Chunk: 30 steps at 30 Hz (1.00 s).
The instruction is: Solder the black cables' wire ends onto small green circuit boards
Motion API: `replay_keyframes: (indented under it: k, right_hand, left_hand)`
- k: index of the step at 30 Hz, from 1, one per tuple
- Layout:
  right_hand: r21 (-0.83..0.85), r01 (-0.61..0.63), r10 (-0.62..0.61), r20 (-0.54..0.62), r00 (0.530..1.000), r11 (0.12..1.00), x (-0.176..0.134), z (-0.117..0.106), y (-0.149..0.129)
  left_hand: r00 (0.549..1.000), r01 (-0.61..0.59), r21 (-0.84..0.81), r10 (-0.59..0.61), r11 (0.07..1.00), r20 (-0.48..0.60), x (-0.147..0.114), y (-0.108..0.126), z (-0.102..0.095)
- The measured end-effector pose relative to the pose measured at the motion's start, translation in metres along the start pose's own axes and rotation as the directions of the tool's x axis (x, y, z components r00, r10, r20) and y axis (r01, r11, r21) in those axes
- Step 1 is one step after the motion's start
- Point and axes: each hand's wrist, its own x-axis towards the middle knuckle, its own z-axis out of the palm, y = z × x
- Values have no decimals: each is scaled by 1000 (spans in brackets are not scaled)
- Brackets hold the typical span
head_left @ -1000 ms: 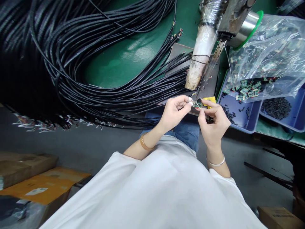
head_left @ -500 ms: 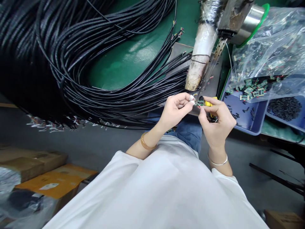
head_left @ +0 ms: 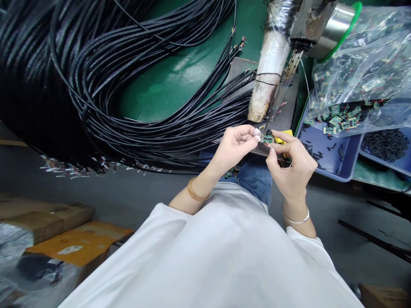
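My left hand [head_left: 236,145], with white covers on the thumb and fingertip, pinches thin wire ends [head_left: 262,127] at the left edge of a small green circuit board [head_left: 267,139]. Just right of the board, my right hand [head_left: 293,160] is closed, thumb against fingers, on a thin pale wire [head_left: 269,145] that looks like solder. Over the board, a soldering iron [head_left: 290,70] is fixed tip down, its tip close to the board's top edge. Whether it touches I cannot tell. Behind my right fingers sits a yellow object [head_left: 284,136], partly hidden.
Bundled black cables [head_left: 144,128] cover the bench's left side. A whitish tube [head_left: 265,85] slants beside the iron, near a solder spool [head_left: 337,32]. On the right, a blue tray [head_left: 345,169] holds small black pieces, beneath a plastic bag [head_left: 369,55] of circuit boards.
The circuit board shows more fully between my hands, and the iron's tip seems slightly farther from it. My right fingers have shifted slightly; both hands keep their pinch.
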Motion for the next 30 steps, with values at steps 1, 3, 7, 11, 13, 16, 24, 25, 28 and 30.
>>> replay_keyframes:
  k: [1, 3, 7, 11, 13, 16, 24, 25, 28, 30]
  right_hand:
    - [4, 0, 0, -3, 1000, 1000, 1, 0, 0]
    - [7, 6, -6, -9, 1000, 1000, 2, -1, -1]
    - [5, 20, -20, 7, 1000, 1000, 3, -3, -1]
    - [-3, 26, -26, 26, 999, 1000, 1, -4, 0]
    - [-7, 27, -27, 25, 999, 1000, 1, -4, 0]
    - [-16, 15, -15, 10, 1000, 1000, 0, -3, 0]
    - [-67, 1, -2, -7, 1000, 998, -3, 1, 3]
    - [-90, 30, -30, 4, 1000, 995, -3, 2, 3]
    - [-130, 89, -86, 25, 996, 988, -4, 1, 3]
    - [-109, 60, -59, 7, 998, 992, -3, 1, 3]
  left_hand:
    - [1000, -6, -1, 6, 1000, 2, 0, 1, 0]
    - [1000, -11, -6, 11, 1000, 6, 1, 4, 0]
    - [999, 37, -19, -36, 999, 26, 1, 6, -2]
    - [994, 106, -1, -106, 994, 28, 1, 4, -4]
    - [993, 112, 12, -112, 994, 21, 0, 2, -5]
    - [995, 102, 18, -102, 995, 15, 0, 1, -6]
    - [995, 73, 11, -74, 997, 63, -4, -2, -4]
    - [997, 61, 31, -63, 998, 47, -4, -2, -4]
    - [999, 43, 84, -44, 996, 12, -5, -3, -1]
    - [999, 47, 86, -49, 995, 16, -4, -3, 0]
